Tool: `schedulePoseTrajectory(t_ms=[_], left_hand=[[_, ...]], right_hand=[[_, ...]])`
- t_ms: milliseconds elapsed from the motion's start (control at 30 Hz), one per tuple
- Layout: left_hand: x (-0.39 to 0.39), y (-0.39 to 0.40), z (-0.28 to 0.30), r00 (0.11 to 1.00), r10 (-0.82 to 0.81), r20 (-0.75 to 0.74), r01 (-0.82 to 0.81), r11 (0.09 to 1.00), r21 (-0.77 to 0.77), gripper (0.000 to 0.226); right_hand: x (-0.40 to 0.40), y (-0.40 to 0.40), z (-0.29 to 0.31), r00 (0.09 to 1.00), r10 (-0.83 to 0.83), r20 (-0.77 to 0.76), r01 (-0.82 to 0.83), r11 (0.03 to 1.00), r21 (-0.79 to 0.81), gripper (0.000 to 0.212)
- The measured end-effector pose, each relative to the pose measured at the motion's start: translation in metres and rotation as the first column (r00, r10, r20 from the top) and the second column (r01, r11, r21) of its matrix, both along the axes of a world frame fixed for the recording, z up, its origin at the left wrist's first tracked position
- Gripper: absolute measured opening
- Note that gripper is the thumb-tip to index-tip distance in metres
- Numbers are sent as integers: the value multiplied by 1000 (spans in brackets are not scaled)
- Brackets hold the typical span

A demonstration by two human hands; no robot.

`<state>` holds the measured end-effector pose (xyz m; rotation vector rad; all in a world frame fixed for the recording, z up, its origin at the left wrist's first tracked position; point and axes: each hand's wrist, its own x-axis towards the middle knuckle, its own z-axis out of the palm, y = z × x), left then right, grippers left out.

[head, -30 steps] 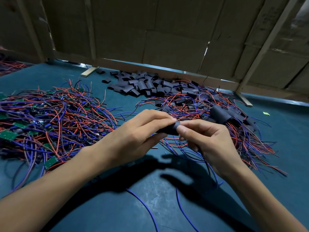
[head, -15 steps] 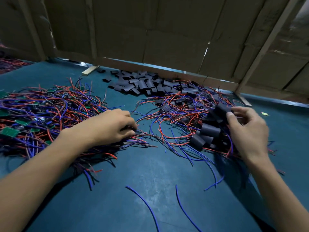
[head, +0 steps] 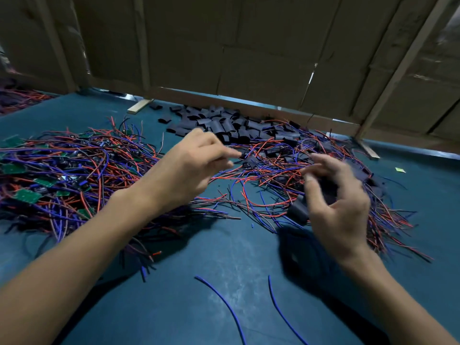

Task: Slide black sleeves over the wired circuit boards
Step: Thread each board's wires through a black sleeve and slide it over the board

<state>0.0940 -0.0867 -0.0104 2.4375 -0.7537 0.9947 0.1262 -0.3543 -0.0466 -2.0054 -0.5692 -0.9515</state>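
Nearest, two loose blue wire offcuts point(head: 224, 302) lie on the bare teal table point(head: 174, 307); this strip offers the most open room for handling. Beyond it, the right hand point(head: 336, 202) hovers over the near edge of the sleeved pile point(head: 323, 175), fingers spread and loosely curled. Motion blur prevents confirming whether it grips anything; a dark sleeved board point(head: 298, 212) lies just beside the palm. This pile probably serves as the finished side.

The left hand point(head: 191, 165) is raised above the gap between the two wire piles, thumb and forefinger drawn together toward the centre. Whether a wire is pinched there cannot be confirmed. To its left, the unsleeved boards point(head: 27, 195), green with red and blue leads, lie in a tangle, likely the supply stock.

Farther back, the empty black sleeves point(head: 216, 127) are heaped against the cardboard wall point(head: 249, 58), within forward reach. The wall closes the rear edge, and tangled leads limit sideways movement.
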Motion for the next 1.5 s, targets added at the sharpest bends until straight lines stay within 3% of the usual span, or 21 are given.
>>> schedulePoseTrajectory(t_ms=[67, 167, 300, 400, 533, 633, 700, 767, 867, 933, 1000, 1100, 1167, 1233, 1300, 1400, 1500], left_hand=[[-7, -14, 10, 996, -68, 58, 75, 990, -119, 18], [-20, -33, 17, 973, -219, 68, 229, 923, -310, 13], [-35, -56, 5, 855, -514, -74, 354, 681, -641, 13], [-32, -58, -1, 875, -480, -66, 275, 604, -749, 16], [-19, -45, -8, 940, -305, -151, 87, 645, -759, 12], [-4, -30, -16, 952, -124, -279, -145, 622, -770, 14], [16, -15, -15, 920, -11, -392, -306, 605, -735, 18], [46, 1, -7, 849, 87, -522, -446, 649, -616, 21], [98, 25, 6, 744, 266, -613, -533, 790, -304, 15], [128, 39, 9, 713, 408, -570, -534, 843, -65, 18], [150, 54, 3, 666, 522, -533, -503, 842, 196, 18], [167, 63, -17, 476, 659, -582, -449, 752, 483, 25], [176, 67, -29, 407, 681, -609, -438, 730, 524, 41], [181, 70, -34, 465, 641, -610, -484, 761, 431, 48], [181, 73, -32, 543, 587, -601, -498, 801, 332, 36], [179, 77, -28, 547, 559, -624, -438, 825, 356, 22], [179, 77, -28, 575, 556, -600, -444, 828, 342, 49]], right_hand=[[-7, 12, -4, 972, 179, -150, -177, 984, 24, 33], [-15, 26, -5, 901, 390, -188, -399, 917, -9, 38], [-25, 39, -3, 781, 564, -270, -539, 826, 166, 34], [-29, 37, 2, 580, 730, -363, -601, 684, 414, 23], [-26, 35, 8, 338, 823, -456, -460, 567, 683, 25], [-20, 29, 18, 233, 857, -460, -310, 514, 800, 49], [-14, 21, 23, 204, 896, -394, -255, 437, 862, 54], [-8, 12, 25, 244, 908, -340, -247, 397, 884, 46], [-5, 10, 22, 306, 888, -342, -233, 419, 878, 35], [-4, 11, 17, 338, 864, -373, -229, 460, 858, 29], [-3, 14, 11, 343, 845, -409, -246, 501, 829, 30], [-2, 17, 0, 354, 812, -464, -292, 567, 770, 31], [-4, 23, -8, 322, 819, -474, -297, 563, 771, 30], [-5, 25, -9, 280, 837, -469, -308, 541, 782, 26], [-6, 26, -9, 254, 847, -466, -322, 529, 786, 23], [-6, 25, -8, 246, 850, -466, -322, 525, 788, 27], [-5, 23, -8, 260, 833, -489, -324, 552, 768, 28]])
